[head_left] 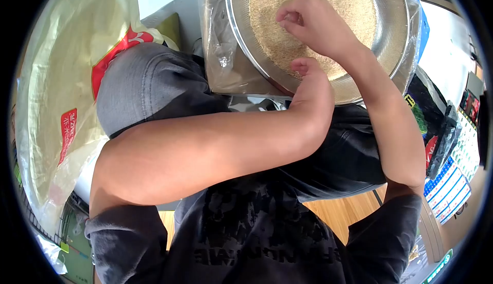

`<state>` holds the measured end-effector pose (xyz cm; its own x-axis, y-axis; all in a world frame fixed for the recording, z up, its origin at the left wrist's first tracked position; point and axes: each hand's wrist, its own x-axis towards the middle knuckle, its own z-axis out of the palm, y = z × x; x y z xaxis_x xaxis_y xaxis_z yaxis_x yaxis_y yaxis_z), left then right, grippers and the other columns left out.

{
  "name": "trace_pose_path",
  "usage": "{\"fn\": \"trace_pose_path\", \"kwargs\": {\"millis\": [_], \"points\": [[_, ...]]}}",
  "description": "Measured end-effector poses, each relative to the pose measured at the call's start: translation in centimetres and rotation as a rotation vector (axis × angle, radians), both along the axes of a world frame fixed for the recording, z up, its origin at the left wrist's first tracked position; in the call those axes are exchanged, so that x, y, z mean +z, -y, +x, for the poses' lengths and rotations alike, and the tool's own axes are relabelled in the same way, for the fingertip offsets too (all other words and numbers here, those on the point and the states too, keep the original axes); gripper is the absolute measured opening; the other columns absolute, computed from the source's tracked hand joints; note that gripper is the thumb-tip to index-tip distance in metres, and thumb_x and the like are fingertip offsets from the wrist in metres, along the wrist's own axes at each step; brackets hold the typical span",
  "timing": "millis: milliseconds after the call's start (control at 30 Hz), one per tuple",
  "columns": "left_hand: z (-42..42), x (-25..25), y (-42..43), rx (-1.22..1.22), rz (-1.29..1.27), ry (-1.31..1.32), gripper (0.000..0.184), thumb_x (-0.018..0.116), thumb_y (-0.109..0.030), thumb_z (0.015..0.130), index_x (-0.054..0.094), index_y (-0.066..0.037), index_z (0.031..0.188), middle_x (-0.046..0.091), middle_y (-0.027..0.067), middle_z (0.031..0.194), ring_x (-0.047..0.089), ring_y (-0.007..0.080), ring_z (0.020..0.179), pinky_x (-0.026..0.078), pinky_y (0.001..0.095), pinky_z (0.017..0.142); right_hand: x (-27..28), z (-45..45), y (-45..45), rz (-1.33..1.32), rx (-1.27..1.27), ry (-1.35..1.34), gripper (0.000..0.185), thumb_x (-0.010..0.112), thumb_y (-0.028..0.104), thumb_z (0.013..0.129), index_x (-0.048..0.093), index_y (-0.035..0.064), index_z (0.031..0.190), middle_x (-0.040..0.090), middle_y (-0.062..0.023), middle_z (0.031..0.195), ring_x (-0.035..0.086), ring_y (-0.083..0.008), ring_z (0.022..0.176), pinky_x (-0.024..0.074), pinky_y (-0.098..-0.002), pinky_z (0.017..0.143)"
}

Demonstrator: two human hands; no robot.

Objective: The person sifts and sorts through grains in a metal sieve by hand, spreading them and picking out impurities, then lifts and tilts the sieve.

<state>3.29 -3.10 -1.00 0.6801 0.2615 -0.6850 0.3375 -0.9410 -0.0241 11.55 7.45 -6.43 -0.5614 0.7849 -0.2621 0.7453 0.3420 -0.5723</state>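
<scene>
A round metal sieve (pixel 241 37) with a fine mesh wall holds a wide layer of pale tan grains (pixel 354 6), small like rice. Over the middle of the grains is my right hand (pixel 316 24), its fingers curled inward and thumb near the fingertips. What lies in that pinch, if anything, is too small to make out. Lower down, near the close rim, my left hand (pixel 310 76) is bent at the wrist with its fingers curled in. Its palm side is partly hidden, and I cannot see what it holds.
Under the sieve is a box lined with clear plastic (pixel 223 52). A large translucent yellow bag (pixel 56 88) with red labels stands at the left against my knee (pixel 128 88). Dark printed packaging (pixel 431 114) lies at the right, near a blue-and-white printed sheet (pixel 447 189).
</scene>
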Motion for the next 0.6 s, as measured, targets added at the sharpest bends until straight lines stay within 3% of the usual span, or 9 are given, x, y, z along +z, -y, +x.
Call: {"fn": "trace_pose_path", "kwargs": {"millis": [100,167,533,600], "points": [[-0.2,0.3,0.0,-0.018,0.054,-0.054,0.055,0.075,-0.026,0.084,0.064,-0.012,0.137,0.063,0.0132,0.129,0.059,0.0287,0.116,0.047,0.0514,0.092,-0.7,-0.4,-0.1,-0.026,0.048,0.008,0.016,0.07,0.01,0.085,0.075,0.0031,0.098,0.073,-0.0148,0.085,0.072,-0.0333,0.084,0.0575,-0.0434,0.08],[-0.4,0.6,-0.1,-0.015,0.038,-0.054,0.057,0.075,-0.027,0.084,0.063,-0.012,0.137,0.062,0.0139,0.129,0.059,0.0287,0.116,0.047,0.051,0.092,-1.4,-0.2,-0.1,-0.027,0.037,0.009,0.014,0.074,0.012,0.089,0.075,0.0046,0.1,0.066,-0.0102,0.081,0.066,-0.0243,0.075,0.054,-0.0372,0.071],[-0.4,0.2,-0.3,-0.03,0.003,-0.043,0.061,0.077,-0.029,0.082,0.061,-0.01,0.137,0.061,0.0149,0.126,0.059,0.0282,0.114,0.048,0.0504,0.093,-0.6,-0.8,0.1,-0.025,-0.018,0.077,0.015,0.074,0.011,0.087,0.075,0.0034,0.1,0.067,-0.0109,0.081,0.066,-0.0248,0.075,0.0547,-0.0374,0.072],[-0.7,0.2,0.2,0.098,0.051,0.088,0.035,0.063,-0.018,0.093,0.074,-0.009,0.125,0.072,0.0105,0.12,0.065,0.0268,0.112,0.048,0.0491,0.095,-0.6,-0.8,0.1,-0.03,-0.008,0.09,0.015,0.075,0.011,0.087,0.074,0.0032,0.1,0.067,-0.0113,0.081,0.067,-0.0254,0.074,0.0548,-0.0378,0.072]]}}
